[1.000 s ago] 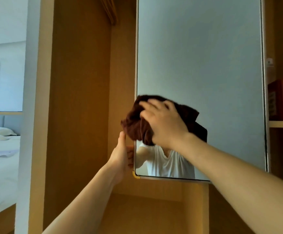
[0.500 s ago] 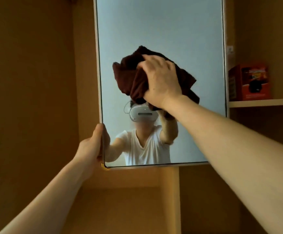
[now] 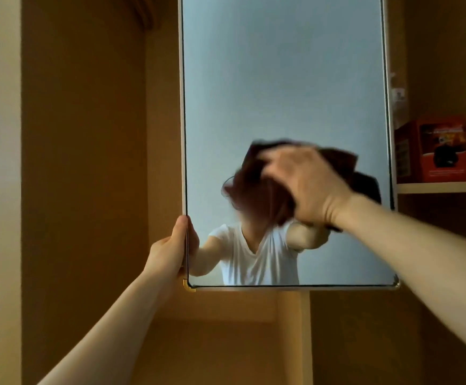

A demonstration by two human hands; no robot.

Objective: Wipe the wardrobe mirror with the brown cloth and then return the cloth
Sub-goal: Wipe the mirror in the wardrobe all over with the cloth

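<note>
Brown cloth (image 3: 257, 190), bunched and motion-blurred, is lying on the wardrobe mirror's (image 3: 281, 79) lower middle, right hand (image 3: 306, 184) pressing it to the glass with fingers curled into it. Left hand (image 3: 170, 251) is gripping the mirror's left edge near the bottom corner. Red box (image 3: 443, 151) is sitting on the shelf (image 3: 443, 187) beside the mirror.

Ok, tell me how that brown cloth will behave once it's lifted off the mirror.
Probably floppy: the brown cloth bunches in folds under the right hand, its loose edge blurred at the left. Likely light, since one hand alone presses it to the mirror. Lifted, it should droop rather than hold its shape.
</note>
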